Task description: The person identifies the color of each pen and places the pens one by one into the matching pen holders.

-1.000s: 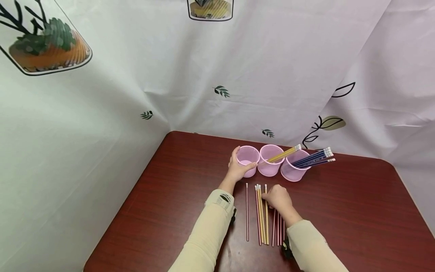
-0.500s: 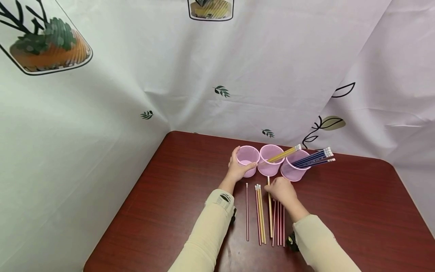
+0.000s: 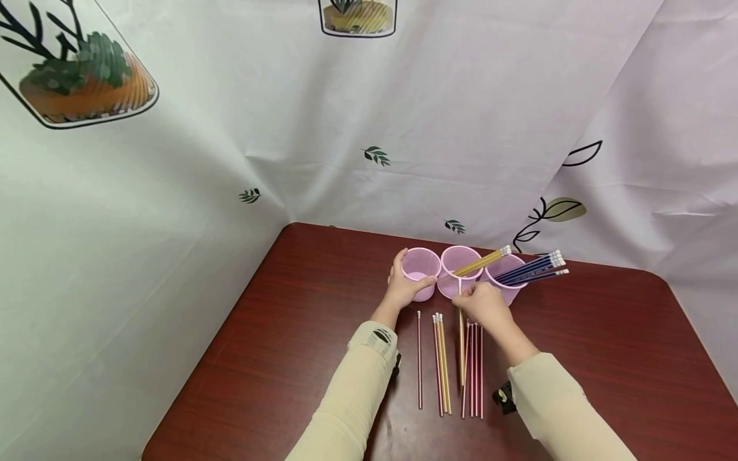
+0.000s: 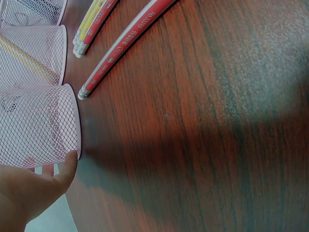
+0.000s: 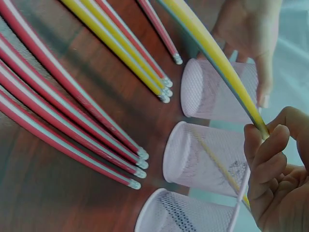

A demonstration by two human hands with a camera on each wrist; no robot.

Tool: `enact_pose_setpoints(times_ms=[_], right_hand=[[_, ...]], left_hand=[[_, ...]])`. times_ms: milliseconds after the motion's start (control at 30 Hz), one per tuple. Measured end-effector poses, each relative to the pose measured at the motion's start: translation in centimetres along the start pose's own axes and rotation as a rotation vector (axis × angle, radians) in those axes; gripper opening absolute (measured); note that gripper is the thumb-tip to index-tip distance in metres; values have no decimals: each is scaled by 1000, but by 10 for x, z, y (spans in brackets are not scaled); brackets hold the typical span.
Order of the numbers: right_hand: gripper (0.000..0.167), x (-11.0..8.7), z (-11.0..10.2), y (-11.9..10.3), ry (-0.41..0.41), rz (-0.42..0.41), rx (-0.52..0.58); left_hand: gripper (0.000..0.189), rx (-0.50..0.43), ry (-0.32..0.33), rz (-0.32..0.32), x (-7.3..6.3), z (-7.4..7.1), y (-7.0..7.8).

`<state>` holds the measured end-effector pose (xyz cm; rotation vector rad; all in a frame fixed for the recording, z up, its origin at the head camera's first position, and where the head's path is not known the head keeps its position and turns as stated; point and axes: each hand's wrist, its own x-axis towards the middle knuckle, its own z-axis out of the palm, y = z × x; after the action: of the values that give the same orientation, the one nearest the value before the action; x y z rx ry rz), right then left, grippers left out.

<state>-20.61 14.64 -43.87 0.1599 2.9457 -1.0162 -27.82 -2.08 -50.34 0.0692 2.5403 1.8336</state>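
Observation:
My left hand [image 3: 400,285] holds the left pink mesh pencil cup [image 3: 421,257], thumb at its near side and fingers round its left side. No pencil shows in that cup. My right hand [image 3: 485,306] pinches a yellow pencil [image 5: 217,58] near its eraser end, just in front of the middle pink mesh cup [image 3: 447,285]. The held pencil slants down toward the table, above the red pencils. Yellow pencils [image 3: 481,261] lean in the middle cup. Dark blue pencils [image 3: 527,269] lean in the right pink mesh cup [image 3: 507,296], partly covered by my right hand.
A single red pencil [image 3: 419,358] lies on the brown table [image 3: 323,333]. Beside it is a small group of yellow pencils [image 3: 445,371] with a red one. Several red pencils [image 3: 476,371] lie further right. A patterned white cloth [image 3: 461,128] hangs behind the table.
My right hand has lifted the yellow pencil from the row and moved it away from me and slightly right, up to the middle cup. The left hand stays on its cup.

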Motion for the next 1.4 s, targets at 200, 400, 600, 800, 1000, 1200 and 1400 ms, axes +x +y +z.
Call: enact_pose_setpoints(times_ms=[200, 400, 600, 800, 1000, 1200, 1400], right_hand=[[15, 4, -9, -3, 32, -2, 41], [15, 6, -22, -7, 65, 29, 81], [15, 8, -41, -11, 186, -16, 74], [15, 10, -55, -15, 273, -12, 150], [14, 12, -63, -17, 365, -2, 297], [9, 14, -68, -16, 466, -14, 487], [16, 17, -73, -17, 505, -6, 641]], left_hand=[[93, -8, -3, -8, 0, 0, 0], [92, -13, -1, -13, 1, 2, -1], [93, -10, -4, -19, 2, 2, -1], [93, -9, -4, -23, 1, 1, -1], [94, -11, -2, -19, 0, 1, 0], [93, -10, -3, -19, 1, 1, -1], [92, -7, 1, -17, 1, 1, 0]])
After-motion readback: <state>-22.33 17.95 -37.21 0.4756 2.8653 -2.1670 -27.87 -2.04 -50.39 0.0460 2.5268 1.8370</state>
